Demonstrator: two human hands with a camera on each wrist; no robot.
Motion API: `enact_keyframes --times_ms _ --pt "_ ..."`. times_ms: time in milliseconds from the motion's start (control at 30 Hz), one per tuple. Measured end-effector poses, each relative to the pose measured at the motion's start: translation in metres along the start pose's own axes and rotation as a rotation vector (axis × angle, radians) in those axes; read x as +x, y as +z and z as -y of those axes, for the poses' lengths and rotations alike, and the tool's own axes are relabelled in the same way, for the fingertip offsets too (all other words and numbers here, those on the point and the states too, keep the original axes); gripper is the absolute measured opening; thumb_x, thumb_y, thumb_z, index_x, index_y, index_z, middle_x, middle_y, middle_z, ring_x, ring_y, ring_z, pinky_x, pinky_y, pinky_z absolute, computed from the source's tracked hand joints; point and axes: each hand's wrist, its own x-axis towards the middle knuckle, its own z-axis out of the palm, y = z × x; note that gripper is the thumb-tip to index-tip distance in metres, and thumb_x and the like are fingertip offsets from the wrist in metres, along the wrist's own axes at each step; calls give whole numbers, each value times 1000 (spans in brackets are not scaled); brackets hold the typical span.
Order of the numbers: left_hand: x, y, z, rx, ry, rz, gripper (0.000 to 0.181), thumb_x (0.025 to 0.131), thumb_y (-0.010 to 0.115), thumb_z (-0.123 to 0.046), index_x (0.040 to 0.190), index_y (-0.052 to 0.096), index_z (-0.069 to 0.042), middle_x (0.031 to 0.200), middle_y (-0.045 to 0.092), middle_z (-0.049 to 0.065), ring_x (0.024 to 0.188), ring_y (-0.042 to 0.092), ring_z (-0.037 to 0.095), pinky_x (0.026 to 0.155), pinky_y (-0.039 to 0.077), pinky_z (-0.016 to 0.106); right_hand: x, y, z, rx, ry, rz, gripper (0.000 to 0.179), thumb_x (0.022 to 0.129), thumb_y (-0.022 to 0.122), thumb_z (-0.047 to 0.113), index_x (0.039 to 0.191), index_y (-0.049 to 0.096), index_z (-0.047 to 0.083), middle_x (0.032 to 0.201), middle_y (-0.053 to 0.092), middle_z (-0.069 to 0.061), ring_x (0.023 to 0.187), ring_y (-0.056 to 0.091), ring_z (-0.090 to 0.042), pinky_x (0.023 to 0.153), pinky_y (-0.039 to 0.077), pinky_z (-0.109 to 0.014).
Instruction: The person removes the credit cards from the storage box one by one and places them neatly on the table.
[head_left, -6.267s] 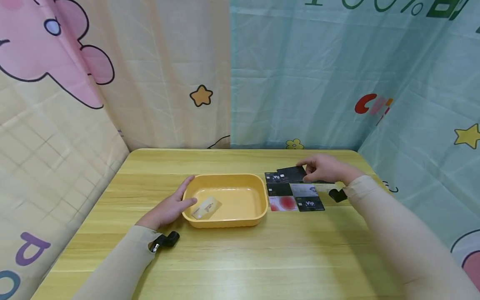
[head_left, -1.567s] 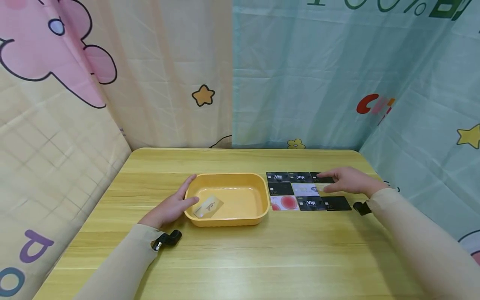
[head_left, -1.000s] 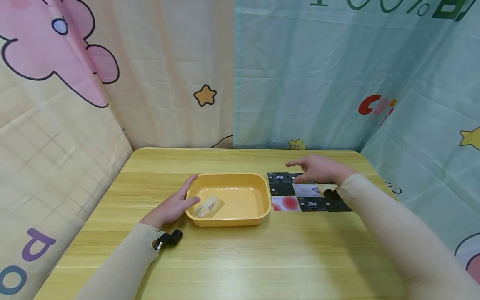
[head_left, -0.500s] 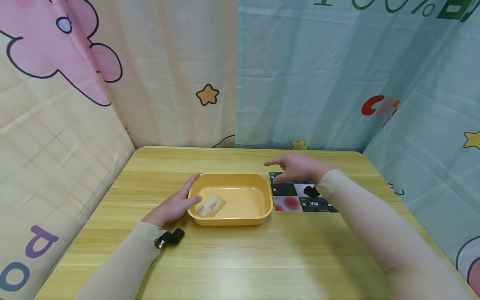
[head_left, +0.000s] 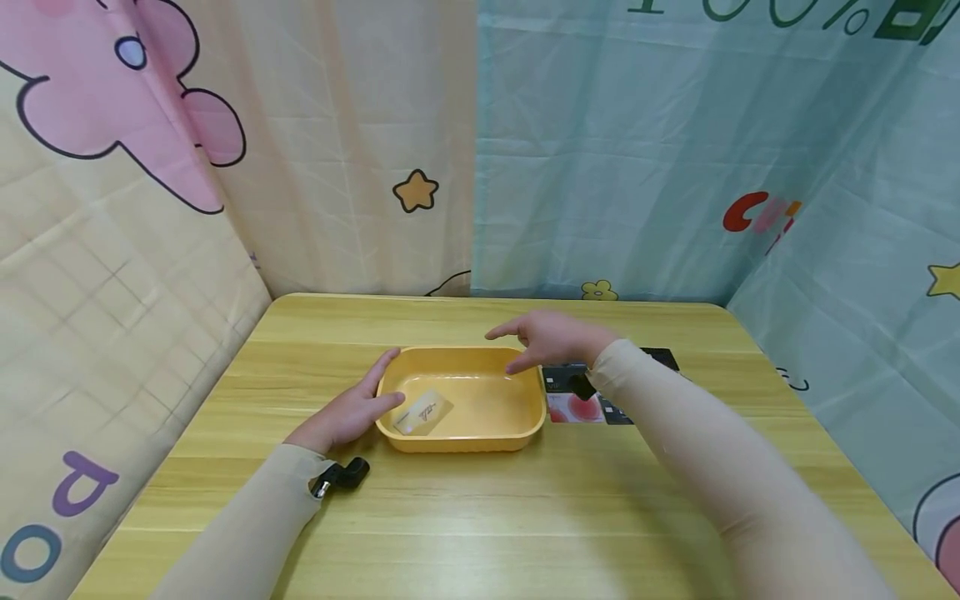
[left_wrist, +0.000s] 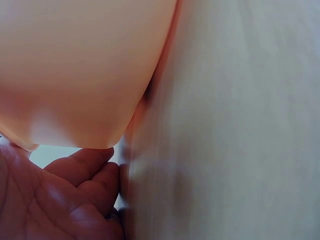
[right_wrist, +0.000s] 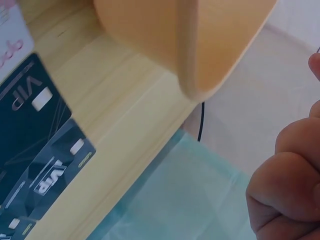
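Observation:
My left hand (head_left: 347, 417) holds the left end of a yellow plastic tray (head_left: 459, 445), its thumb over the rim and its fingers along the outer wall. In the left wrist view, those bent fingers (left_wrist: 95, 185) lie against the tray's wall. A cream card (head_left: 423, 413) lies in the tray's left part. Above the tray's right rim my right hand (head_left: 553, 338) hovers with nothing in it, thumb and index finger spread apart. Right of the tray are laid cards, among them a red-patterned card (head_left: 576, 407) and a dark VIP card (right_wrist: 47, 177); my right arm hides several of them.
The tray and cards rest on a light wood table (head_left: 450, 525). Behind it hang a beige curtain (head_left: 337, 167) and a blue curtain (head_left: 600, 167), close to the table's far edge.
Earlier my right hand held a dark card over the back row; it let go and another black card appeared front right. The empty hand then moved left to the tray. My left hand stayed put.

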Motion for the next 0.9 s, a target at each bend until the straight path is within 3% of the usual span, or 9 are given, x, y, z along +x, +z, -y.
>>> enact_keyframes --times_ms 367,400,533,600,633,767,900 --pt "1 0 2 -2 7 -2 80 111 50 -41 170 -4 -35 179 -4 11 163 2 46 126 7 72 26 11 19 -12 -45 25 64 92 83 32 151 60 20 67 41 5 66 43 -14 67 41 -31" --pt "1 0 2 -3 7 -2 80 111 50 -41 170 -4 -35 179 -4 11 163 2 46 126 7 72 28 13 20 -12 -47 27 64 92 83 31 150 61 20 72 50 3 70 46 -15 69 44 -31" --pt "1 0 1 -3 3 0 80 110 50 -41 170 -4 -35 179 -4 12 162 2 47 126 7 73 39 16 23 -18 -69 29 63 91 83 31 150 61 19 86 61 -3 75 50 -16 78 48 -34" --pt "1 0 1 0 3 -3 80 110 50 -40 170 -3 -35 179 -3 12 162 3 47 125 7 73 43 18 25 -16 -83 31 63 91 83 31 149 61 18 103 70 -7 80 54 -18 85 51 -37" --pt "1 0 1 0 6 -4 80 110 50 -40 170 -3 -35 179 -3 12 162 3 47 125 7 73 45 18 27 -15 -87 34 64 91 83 30 149 61 18 106 71 -8 81 56 -19 87 52 -38" --pt "1 0 2 6 15 -6 80 110 50 -41 170 -3 -34 179 -1 12 162 4 47 125 8 73 48 19 32 -4 -94 49 63 92 82 29 150 60 17 145 66 -11 110 66 -28 105 53 -46" --pt "1 0 3 3 15 -5 80 110 50 -42 170 -3 -34 179 0 13 162 5 47 125 8 74 52 21 35 -5 -96 52 63 92 83 30 150 60 18 147 65 -11 114 65 -28 107 52 -45"
